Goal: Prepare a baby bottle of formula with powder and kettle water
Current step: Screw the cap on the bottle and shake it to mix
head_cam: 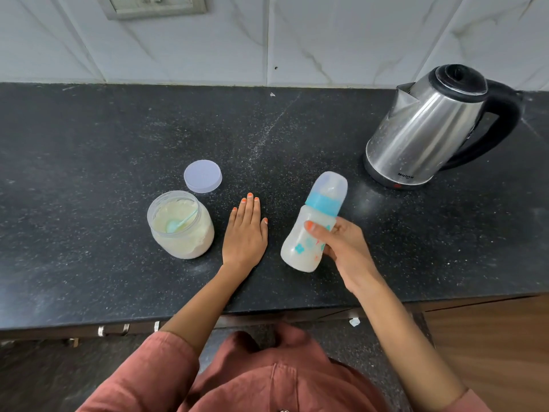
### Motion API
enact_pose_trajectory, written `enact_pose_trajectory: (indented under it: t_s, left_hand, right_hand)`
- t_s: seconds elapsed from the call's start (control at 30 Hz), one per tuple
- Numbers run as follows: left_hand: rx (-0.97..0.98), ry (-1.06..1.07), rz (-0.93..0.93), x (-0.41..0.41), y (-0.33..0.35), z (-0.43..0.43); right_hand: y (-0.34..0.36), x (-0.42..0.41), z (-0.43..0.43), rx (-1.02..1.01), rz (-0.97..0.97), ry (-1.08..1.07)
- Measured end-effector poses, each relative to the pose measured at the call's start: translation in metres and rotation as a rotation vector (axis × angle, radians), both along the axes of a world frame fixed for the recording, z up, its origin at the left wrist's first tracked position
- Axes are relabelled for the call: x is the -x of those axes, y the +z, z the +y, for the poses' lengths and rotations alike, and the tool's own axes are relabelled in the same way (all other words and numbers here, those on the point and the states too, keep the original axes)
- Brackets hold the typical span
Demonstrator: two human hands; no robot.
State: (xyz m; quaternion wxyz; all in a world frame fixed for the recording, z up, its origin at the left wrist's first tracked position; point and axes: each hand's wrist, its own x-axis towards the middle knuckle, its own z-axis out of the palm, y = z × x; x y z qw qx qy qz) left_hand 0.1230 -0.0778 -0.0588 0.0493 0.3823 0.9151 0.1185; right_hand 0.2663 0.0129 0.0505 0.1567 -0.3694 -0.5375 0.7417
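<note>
Past our rust sleeve [160,367], our right hand [350,254] wraps its fingers round the tilted, capped baby bottle [300,248], milky liquid inside, over the dark surface [89,144]. Our left hand [245,233] lies flat, fingers straight, beside the open jar [184,242] of powder with a blue scoop [173,226] in it. The lid [203,176] lies just behind, and the kettle [424,129] stands far right.

The counter [89,144] runs left to right, with the wall [326,34] behind it and a socket [151,4] on the wall at far left. The jar [180,230] stands left of centre with powder and a scoop [175,225] in it. The lid [203,176] lies on the counter just behind the jar, slightly right. The left hand [245,233] lies flat on the counter just right of the jar. Right of that, apart from it, the right hand [344,248] grips the bottle [297,248], tilted with its top far and right. The kettle [430,126] stands on the counter at far right, behind the bottle.
</note>
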Motion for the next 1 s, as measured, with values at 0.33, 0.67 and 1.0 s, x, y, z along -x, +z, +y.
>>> enact_pose_trajectory:
  t_s: [0.33,0.67,1.0]
  left_hand:
    - [-0.004,-0.004,0.003,0.000,0.000,-0.001]
    - [0.011,-0.001,0.001,-0.001,0.000,-0.001]
    - [0.001,-0.004,-0.009,-0.001,0.001,-0.002]
  right_hand:
    - [0.003,0.004,0.003,0.096,0.109,-0.145]
    - [0.005,0.010,0.012,0.211,0.231,-0.355]
    - [0.009,0.010,0.019,0.224,0.300,-0.518]
